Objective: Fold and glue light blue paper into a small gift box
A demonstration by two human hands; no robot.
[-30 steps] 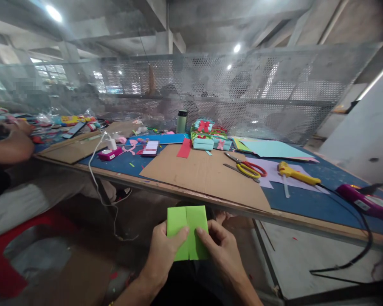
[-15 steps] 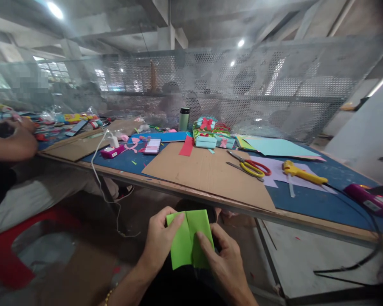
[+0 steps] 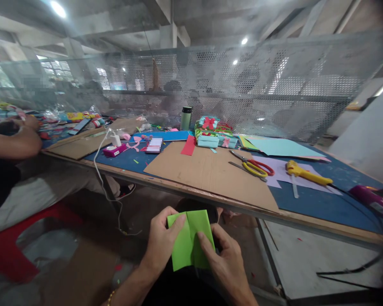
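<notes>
A folded piece of bright green paper (image 3: 189, 250) is held over my lap, just below the table edge, with a crease running down its middle. My left hand (image 3: 162, 238) grips its left side, thumb pressed on the front near the top. On the right side, my right hand (image 3: 225, 255) pinches it with the thumb lying across the lower front. The fingers behind the paper are hidden. Beyond, on the table, a brown cardboard sheet (image 3: 204, 178) carries scissors (image 3: 255, 168) with red and yellow handles and a red paper strip (image 3: 188, 145).
A yellow glue gun (image 3: 309, 173) lies on lilac paper at the right, near light blue sheets (image 3: 287, 147). Small paper boxes (image 3: 208, 141) and a green bottle (image 3: 185, 118) stand at the back. Another person's arm (image 3: 16, 144) rests at the left, above a red stool (image 3: 16, 255).
The view has shifted slightly, so the table and its things sit a little further right. Both hands keep the same hold on the green paper.
</notes>
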